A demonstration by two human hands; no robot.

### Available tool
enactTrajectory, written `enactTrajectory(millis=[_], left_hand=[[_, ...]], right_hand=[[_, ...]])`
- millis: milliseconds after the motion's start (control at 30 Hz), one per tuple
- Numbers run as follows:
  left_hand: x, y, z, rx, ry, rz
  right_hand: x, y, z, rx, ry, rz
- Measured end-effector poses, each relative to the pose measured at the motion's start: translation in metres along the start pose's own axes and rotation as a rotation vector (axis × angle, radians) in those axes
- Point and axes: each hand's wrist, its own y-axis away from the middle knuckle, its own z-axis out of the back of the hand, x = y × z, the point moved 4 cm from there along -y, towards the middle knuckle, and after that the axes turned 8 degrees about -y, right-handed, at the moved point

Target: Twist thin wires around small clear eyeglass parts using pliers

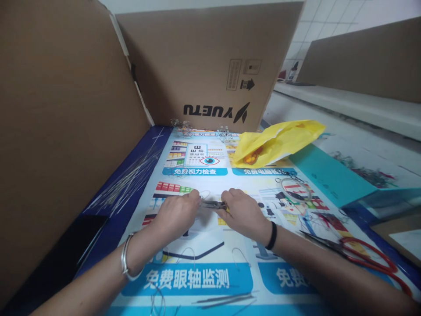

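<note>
My right hand (241, 211) is closed around the handles of a pair of pliers (212, 204), whose metal jaws point left. Fingers pinched together, my left hand (182, 214) meets the tip of the pliers. A thin curved wire (206, 192) rises beside the left fingertips, and its lower part is hidden by the hand. Both hands are over a printed poster sheet (205, 239). Bent wire pieces (241, 253) lie on the sheet near my forearms, and several straight pieces (226, 299) lie at the front.
Cardboard panels (204, 57) stand behind and to the left. Long thin wires (126, 180) lie at left. On the right are a yellow bag (286, 136), a teal box (338, 175), a wire coil (296, 188) and red-handled scissors (365, 252).
</note>
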Motion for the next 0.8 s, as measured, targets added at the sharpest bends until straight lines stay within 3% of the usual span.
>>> enactTrajectory(millis=[167, 300, 433, 567, 800], left_hand=[[0.0003, 0.0007, -0.0003, 0.079, 0.278, -0.027], [-0.0007, 0.0001, -0.0016, 0.123, 0.478, -0.043], [-0.0024, -0.0007, -0.0037, 0.106, 0.734, -0.041], [-0.0031, -0.0008, -0.0046, 0.077, 0.987, -0.029], [0.0027, 0.0000, -0.0034, -0.069, 0.983, 0.021]], right_hand=[[-0.0042, -0.0010, 0.0014, -0.031, -0.011, -0.030], [-0.0025, -0.0017, -0.0013, 0.027, 0.009, -0.015], [-0.0036, -0.0031, -0.0034, 0.131, -0.034, -0.092], [-0.0062, -0.0040, -0.0014, 0.149, -0.080, -0.105], [-0.0061, -0.0004, 0.0012, 0.056, -0.088, -0.070]])
